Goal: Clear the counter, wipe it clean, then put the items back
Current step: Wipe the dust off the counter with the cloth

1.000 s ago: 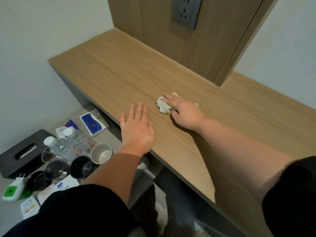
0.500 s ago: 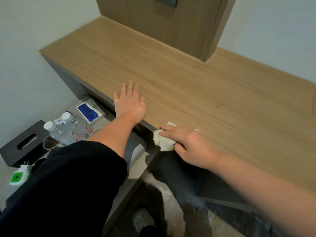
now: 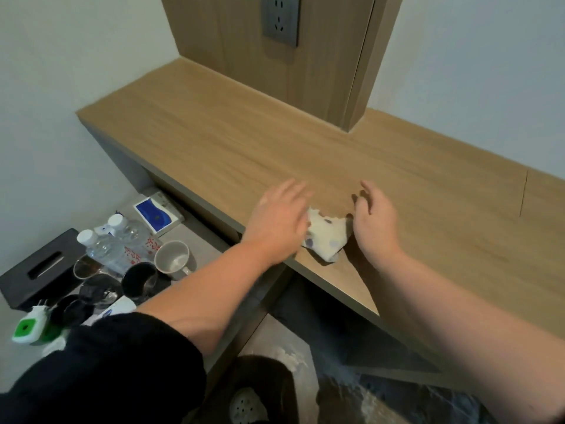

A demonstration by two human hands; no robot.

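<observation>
The bare wooden counter (image 3: 244, 142) runs from the left wall to the right. A crumpled white cloth (image 3: 325, 237) lies on it at the front edge. My left hand (image 3: 279, 220), blurred, hovers flat with its fingers stretched out over the cloth's left edge. My right hand (image 3: 374, 221) sits just right of the cloth, fingers loosely curled and apart, with nothing gripped. The cleared items stand on a lower grey surface at the left: two water bottles (image 3: 107, 249), a white mug (image 3: 172, 260), a black mug (image 3: 139, 281), a black tissue box (image 3: 39, 267) and a blue-and-white packet (image 3: 157, 214).
A wooden wall panel (image 3: 336, 56) with a grey socket (image 3: 281, 18) rises behind the counter. A green-and-white plug-in device (image 3: 29, 327) and glasses (image 3: 85, 267) crowd the lower surface. Dark patterned floor and a shoe show below the counter edge.
My right hand has lifted off the cloth and opened beside it. My left hand has slid right from the counter edge to the cloth. The view has tilted up.
</observation>
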